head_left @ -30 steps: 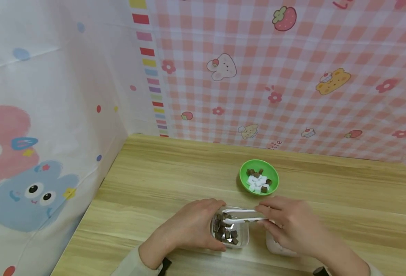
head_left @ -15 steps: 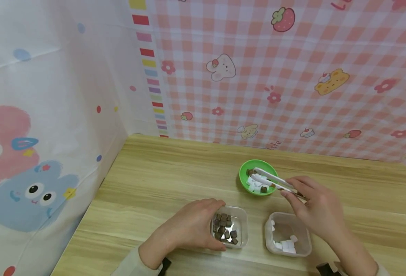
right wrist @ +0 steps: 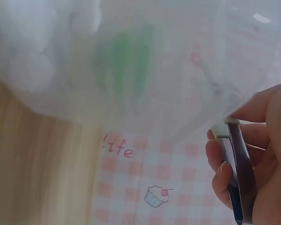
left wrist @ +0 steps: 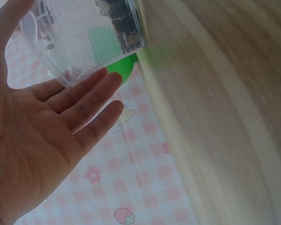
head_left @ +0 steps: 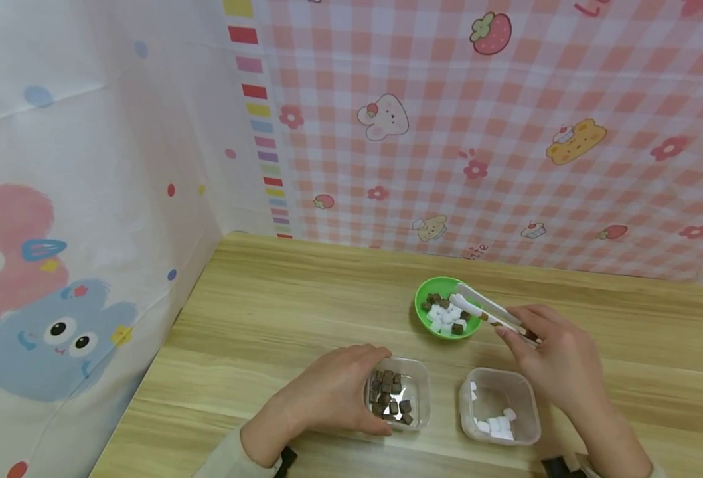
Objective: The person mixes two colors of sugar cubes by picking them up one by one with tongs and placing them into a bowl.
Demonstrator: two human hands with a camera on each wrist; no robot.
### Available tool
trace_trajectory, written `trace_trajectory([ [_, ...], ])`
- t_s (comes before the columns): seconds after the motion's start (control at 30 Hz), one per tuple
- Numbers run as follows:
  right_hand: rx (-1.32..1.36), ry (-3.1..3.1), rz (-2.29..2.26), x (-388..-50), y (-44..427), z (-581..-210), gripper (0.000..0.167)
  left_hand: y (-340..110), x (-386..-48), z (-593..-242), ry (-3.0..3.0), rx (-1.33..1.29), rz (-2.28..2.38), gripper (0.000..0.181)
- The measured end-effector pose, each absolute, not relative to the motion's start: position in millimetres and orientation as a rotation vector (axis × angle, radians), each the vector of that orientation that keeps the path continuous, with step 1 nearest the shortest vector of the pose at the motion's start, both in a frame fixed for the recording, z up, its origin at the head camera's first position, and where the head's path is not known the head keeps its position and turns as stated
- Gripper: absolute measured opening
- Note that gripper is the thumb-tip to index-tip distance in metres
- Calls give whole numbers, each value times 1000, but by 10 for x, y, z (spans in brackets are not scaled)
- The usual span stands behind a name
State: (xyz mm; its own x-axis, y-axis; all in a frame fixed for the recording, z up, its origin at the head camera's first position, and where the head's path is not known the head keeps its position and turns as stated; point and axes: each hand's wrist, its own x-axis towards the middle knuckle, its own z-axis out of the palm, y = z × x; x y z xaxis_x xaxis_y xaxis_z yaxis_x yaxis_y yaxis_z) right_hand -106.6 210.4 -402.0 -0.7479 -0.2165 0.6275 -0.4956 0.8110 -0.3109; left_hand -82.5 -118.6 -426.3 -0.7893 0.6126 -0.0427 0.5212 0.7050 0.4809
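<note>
My left hand (head_left: 340,390) holds the left side of a clear plastic container (head_left: 424,398), thumb on the near side and fingers on the far side. Dark brown cubes (head_left: 387,384) lie inside it, mostly on the left. In my right hand (head_left: 560,352) is a pair of white-tipped tongs (head_left: 469,307); a metallic handle (right wrist: 243,173) shows in the right wrist view. Their tips are spread a little over the right part of a green bowl (head_left: 439,285), with nothing visible between them. White pieces (head_left: 445,313) and several brown cubes (head_left: 457,328) share the bowl.
A second clear container (head_left: 487,396) with white pieces (head_left: 499,427) stands to the right, below my right hand. The wooden table (head_left: 303,299) ends at a pink checked cloth (head_left: 339,159) behind and a white printed cloth (head_left: 118,166) at left.
The tongs went from the brown-cube container to the bowl, then drew back slightly right, their tips apart. Another brown cube shows at the bowl's left. My left hand stayed put.
</note>
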Motion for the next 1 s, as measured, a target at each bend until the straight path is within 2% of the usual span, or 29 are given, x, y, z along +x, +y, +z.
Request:
trace_trajectory([
  [0.53, 747, -2400, 797, -804, 1865, -3821, 43, -1194, -822, -4265, 2709, 902, 687, 98],
  [0.67, 846, -2374, 785, -774, 1827, -3814, 36, -1199, -827, -4267, 2710, 900, 676, 99],
  [0.83, 911, -2391, 717, -731, 1770, -3826, 56, -1200, -825, -4267, 2720, 911, 657, 100],
  [0.9, 938, -2406, 685, -717, 1742, -3835, 55, -1200, -825, -4272, 2723, 918, 657, 101],
  [1.0, 973, -2445, 616, -702, 1692, -3849, 38, -1202, -826, -4278, 2730, 929, 657, 100],
])
